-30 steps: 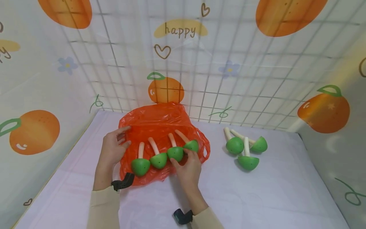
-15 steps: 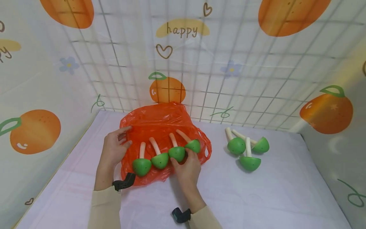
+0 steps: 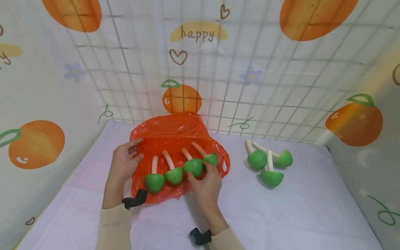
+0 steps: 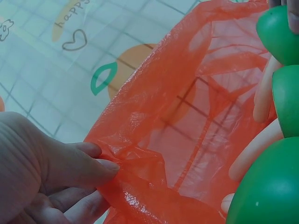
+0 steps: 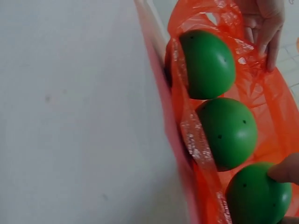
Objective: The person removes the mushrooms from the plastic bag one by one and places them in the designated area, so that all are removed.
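Note:
A red plastic bag [image 3: 162, 126] lies spread on the table with its mouth facing the person. Several toy mushrooms with green caps and pale stems lie in a row in it, stems pointing away. At the bag's left edge, my left hand [image 3: 123, 161] pinches the film between thumb and fingers, as the left wrist view shows. My right hand [image 3: 207, 184] holds the third mushroom [image 3: 193, 167] from the left by its cap, between thumb and fingers. The rightmost mushroom [image 3: 211, 158] is just beyond those fingers. In the right wrist view, green caps [image 5: 229, 133] sit inside the bag's near edge.
Three more toy mushrooms [image 3: 271, 178] lie close together on the table to the right of the bag. One bag handle loop [image 3: 225, 163] sticks out at the right. Behind the bag stands a wire grid [image 3: 218, 69] covered by a printed cloth.
The third mushroom has turned slightly in my right hand, its stem tip swinging left. My left hand has stayed at the bag's edge.

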`<state>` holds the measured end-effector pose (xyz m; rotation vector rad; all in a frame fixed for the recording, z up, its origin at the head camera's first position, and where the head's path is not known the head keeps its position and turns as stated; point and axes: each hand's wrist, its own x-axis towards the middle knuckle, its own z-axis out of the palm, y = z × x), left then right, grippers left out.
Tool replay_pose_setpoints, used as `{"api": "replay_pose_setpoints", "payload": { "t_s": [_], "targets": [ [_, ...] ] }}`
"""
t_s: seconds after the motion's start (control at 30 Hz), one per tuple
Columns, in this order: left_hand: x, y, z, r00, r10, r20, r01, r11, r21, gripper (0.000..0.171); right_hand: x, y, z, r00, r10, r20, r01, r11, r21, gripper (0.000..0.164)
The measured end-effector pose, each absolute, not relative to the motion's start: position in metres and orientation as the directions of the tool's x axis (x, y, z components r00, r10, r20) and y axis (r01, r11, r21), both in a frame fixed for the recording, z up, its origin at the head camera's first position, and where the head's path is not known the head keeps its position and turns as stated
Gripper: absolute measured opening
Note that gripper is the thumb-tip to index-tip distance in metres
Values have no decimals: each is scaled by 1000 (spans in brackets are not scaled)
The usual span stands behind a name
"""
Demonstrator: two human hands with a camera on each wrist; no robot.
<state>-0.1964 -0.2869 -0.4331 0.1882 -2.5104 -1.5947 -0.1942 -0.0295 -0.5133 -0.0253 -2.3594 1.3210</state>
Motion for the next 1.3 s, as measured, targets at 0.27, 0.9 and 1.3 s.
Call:
{"api": "replay_pose_setpoints", "payload": {
  "t_s": [0.27,0.9,1.3],
  "targets": [
    [-196,-284,-433,-979,-191,67,-24,435,900,55,-185,-19,-499,-904,231,359,-217,476,-852,59],
    [-194,-285,-433,-980,-199,32,-61,446,893,57,-165,20,-465,-847,243,474,-328,462,-824,53],
    [-191,-281,-430,-980,-198,22,-68,432,899,58,-151,49,-443,-804,270,530,-381,450,-808,54]
  ]
}}
